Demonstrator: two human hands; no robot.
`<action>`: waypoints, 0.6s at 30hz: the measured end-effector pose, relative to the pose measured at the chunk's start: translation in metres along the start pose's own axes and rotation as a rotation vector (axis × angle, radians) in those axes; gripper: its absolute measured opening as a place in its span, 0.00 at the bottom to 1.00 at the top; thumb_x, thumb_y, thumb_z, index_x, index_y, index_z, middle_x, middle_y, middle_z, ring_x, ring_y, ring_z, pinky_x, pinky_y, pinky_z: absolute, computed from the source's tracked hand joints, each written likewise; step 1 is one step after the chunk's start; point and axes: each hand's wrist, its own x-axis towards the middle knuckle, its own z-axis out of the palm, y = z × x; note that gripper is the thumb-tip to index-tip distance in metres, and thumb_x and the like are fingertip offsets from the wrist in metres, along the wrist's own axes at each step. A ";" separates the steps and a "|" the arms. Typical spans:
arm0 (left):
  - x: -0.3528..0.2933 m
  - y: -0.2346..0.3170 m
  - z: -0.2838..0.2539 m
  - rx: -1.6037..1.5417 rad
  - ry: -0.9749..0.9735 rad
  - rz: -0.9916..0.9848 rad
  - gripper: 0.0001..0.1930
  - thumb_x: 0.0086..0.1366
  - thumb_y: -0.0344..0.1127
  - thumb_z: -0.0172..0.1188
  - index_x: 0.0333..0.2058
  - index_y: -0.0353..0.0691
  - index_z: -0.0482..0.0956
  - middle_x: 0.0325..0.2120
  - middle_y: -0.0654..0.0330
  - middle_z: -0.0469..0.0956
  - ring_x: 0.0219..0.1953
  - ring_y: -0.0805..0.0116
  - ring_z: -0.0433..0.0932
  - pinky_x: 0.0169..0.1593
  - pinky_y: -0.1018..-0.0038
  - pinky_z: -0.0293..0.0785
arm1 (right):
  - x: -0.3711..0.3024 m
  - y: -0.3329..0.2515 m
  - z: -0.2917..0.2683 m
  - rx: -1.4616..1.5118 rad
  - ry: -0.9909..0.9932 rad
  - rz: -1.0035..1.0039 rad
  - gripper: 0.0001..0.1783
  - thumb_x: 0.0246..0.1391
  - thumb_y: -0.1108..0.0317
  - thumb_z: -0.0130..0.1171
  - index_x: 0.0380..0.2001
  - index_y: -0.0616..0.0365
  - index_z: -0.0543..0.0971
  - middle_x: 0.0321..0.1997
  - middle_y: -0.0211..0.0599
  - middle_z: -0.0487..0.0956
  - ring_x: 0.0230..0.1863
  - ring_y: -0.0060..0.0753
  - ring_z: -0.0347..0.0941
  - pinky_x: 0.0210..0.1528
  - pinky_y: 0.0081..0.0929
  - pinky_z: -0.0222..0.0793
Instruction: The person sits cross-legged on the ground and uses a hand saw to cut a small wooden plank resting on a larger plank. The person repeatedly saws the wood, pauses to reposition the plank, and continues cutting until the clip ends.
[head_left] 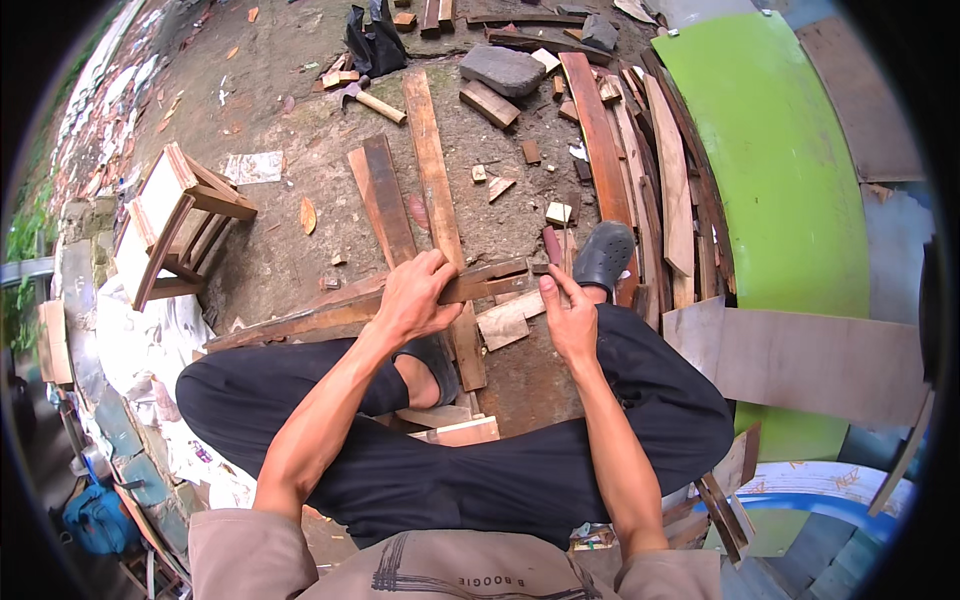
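Observation:
A long brown wooden strip [330, 318] lies slantwise across in front of me, over other boards. My left hand [412, 297] is closed round it near its right part. At that right end the strip looks cut narrower, and my right hand [570, 318] pinches the tip between thumb and fingers. Whether a small separate piece is also in that pinch, I cannot tell. Just beyond my right fingers is a dark red handle-like piece [551, 243]. Under the strip, a long board [432, 160] and a shorter brown board [388, 195] point away from me.
A small wooden stool [185, 225] stands at the left. A hammer [375, 103] lies farther off, near a black bag [376, 42]. A grey stone block [502, 70], small wood offcuts [558, 213] and long planks [600, 150] lie right of centre, beside a green panel [765, 150].

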 end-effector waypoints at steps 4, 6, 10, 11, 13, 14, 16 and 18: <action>-0.021 0.018 -0.040 0.032 0.078 0.009 0.23 0.43 0.40 0.74 0.39 0.40 0.80 0.34 0.57 0.72 0.39 0.55 0.76 0.41 0.60 0.73 | -0.001 -0.012 0.006 0.108 -0.153 -0.110 0.47 0.59 0.30 0.59 0.61 0.64 0.77 0.58 0.53 0.81 0.61 0.46 0.76 0.64 0.36 0.68; -0.031 0.024 -0.052 0.031 0.125 0.025 0.24 0.41 0.40 0.74 0.40 0.41 0.81 0.33 0.58 0.72 0.38 0.56 0.76 0.40 0.61 0.73 | -0.012 -0.015 0.008 0.187 -0.211 -0.170 0.48 0.56 0.30 0.63 0.61 0.65 0.76 0.50 0.43 0.82 0.53 0.36 0.78 0.58 0.31 0.70; -0.046 0.029 -0.068 -0.016 0.197 0.068 0.26 0.39 0.39 0.74 0.41 0.41 0.82 0.33 0.59 0.73 0.37 0.56 0.76 0.40 0.62 0.73 | -0.029 -0.039 0.012 0.343 -0.265 -0.213 0.41 0.53 0.39 0.72 0.54 0.67 0.78 0.44 0.36 0.81 0.47 0.25 0.75 0.51 0.26 0.71; -0.049 0.029 -0.072 -0.034 0.207 0.075 0.26 0.39 0.39 0.74 0.42 0.41 0.82 0.34 0.59 0.74 0.37 0.57 0.76 0.40 0.62 0.73 | -0.033 -0.047 0.012 0.370 -0.273 -0.199 0.40 0.54 0.40 0.72 0.53 0.66 0.78 0.44 0.35 0.81 0.46 0.24 0.75 0.50 0.25 0.71; -0.052 0.031 -0.079 -0.047 0.200 0.070 0.26 0.39 0.39 0.74 0.42 0.41 0.82 0.34 0.59 0.74 0.37 0.57 0.76 0.40 0.63 0.73 | -0.040 -0.057 0.011 0.423 -0.291 -0.161 0.36 0.54 0.42 0.72 0.51 0.65 0.79 0.43 0.32 0.80 0.45 0.22 0.74 0.49 0.23 0.71; -0.053 0.031 -0.082 -0.053 0.196 0.068 0.26 0.40 0.38 0.74 0.42 0.41 0.82 0.34 0.59 0.74 0.37 0.56 0.76 0.40 0.63 0.73 | -0.043 -0.064 0.010 0.418 -0.276 -0.164 0.35 0.54 0.43 0.73 0.49 0.64 0.79 0.42 0.31 0.80 0.43 0.20 0.74 0.48 0.22 0.71; -0.055 0.032 -0.086 -0.097 0.191 0.075 0.26 0.40 0.38 0.74 0.43 0.41 0.82 0.35 0.59 0.74 0.37 0.56 0.76 0.41 0.62 0.73 | -0.050 -0.076 0.008 0.407 -0.244 -0.174 0.32 0.54 0.45 0.74 0.46 0.63 0.80 0.39 0.28 0.80 0.40 0.18 0.73 0.46 0.20 0.70; -0.057 0.034 -0.091 -0.124 0.177 0.078 0.26 0.41 0.39 0.74 0.43 0.41 0.81 0.36 0.59 0.74 0.38 0.55 0.76 0.42 0.62 0.73 | -0.057 -0.075 0.008 0.397 -0.232 -0.126 0.31 0.53 0.45 0.74 0.44 0.63 0.80 0.36 0.26 0.79 0.37 0.16 0.71 0.41 0.19 0.69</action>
